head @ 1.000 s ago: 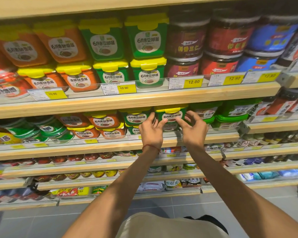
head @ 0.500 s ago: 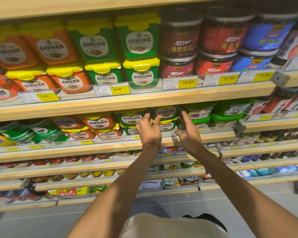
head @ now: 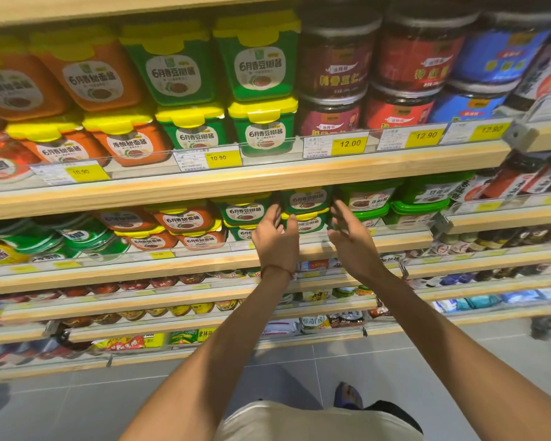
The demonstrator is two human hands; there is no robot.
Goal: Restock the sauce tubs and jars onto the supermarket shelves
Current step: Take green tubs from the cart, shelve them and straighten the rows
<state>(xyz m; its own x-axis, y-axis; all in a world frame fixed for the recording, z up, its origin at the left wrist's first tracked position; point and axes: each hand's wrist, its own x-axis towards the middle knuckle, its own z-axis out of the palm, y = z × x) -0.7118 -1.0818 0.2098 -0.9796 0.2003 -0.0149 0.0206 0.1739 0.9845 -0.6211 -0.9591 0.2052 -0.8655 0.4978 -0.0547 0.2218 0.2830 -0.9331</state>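
On the second wooden shelf (head: 395, 240), two green sauce tubs with yellow lids are stacked: the upper tub (head: 306, 198) on the lower tub (head: 307, 221). My left hand (head: 275, 240) hangs just left of the stack with its fingers spread. My right hand (head: 350, 240) is just right of it, fingers also apart. Neither hand holds a tub. More green tubs (head: 244, 211) and orange tubs (head: 185, 219) stand to the left.
The upper shelf (head: 236, 183) carries orange and green tubs (head: 261, 125) and round jars (head: 334, 71) behind yellow price tags (head: 350, 143). Light-green lidded tubs (head: 417, 208) sit right of my hands. Lower shelves hold small jars and packets. Grey floor tiles lie below.
The green tub that both hands were holding one second ago now sits on the stack. Both hands have let go and drawn back slightly with fingers apart.
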